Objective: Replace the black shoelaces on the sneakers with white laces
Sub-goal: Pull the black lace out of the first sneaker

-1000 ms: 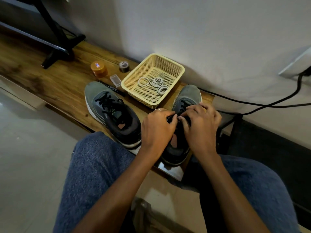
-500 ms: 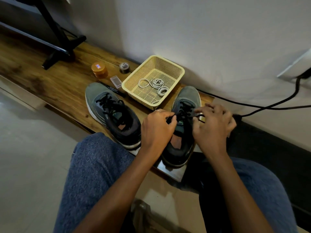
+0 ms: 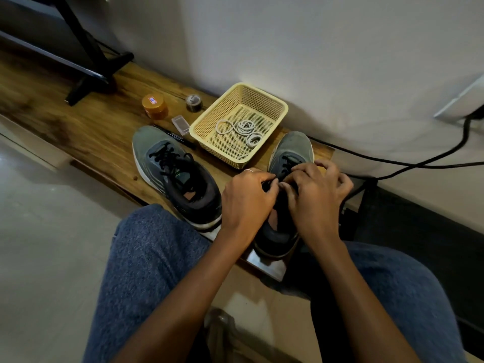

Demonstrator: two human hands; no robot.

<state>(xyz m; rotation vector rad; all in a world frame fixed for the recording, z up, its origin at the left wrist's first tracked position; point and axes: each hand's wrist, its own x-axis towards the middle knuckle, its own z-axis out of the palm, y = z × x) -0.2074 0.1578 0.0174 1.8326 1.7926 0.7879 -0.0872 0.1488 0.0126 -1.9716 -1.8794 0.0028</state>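
Hands both working the right sneaker, which sits just right of the yellow basket. Our left hand and right hand are pinching the black lace up near the top eyelets, fingers curled in tight on it. White laces are coiled inside the basket, untouched so far. Left sneaker, just left of the basket, has its black lace fully in.

What we'd worry about: that shoe's heel hangs off the bench edge nearest us, so a hard tug could drag it off. Also, yanking one side could jam the lace in an eyelet.
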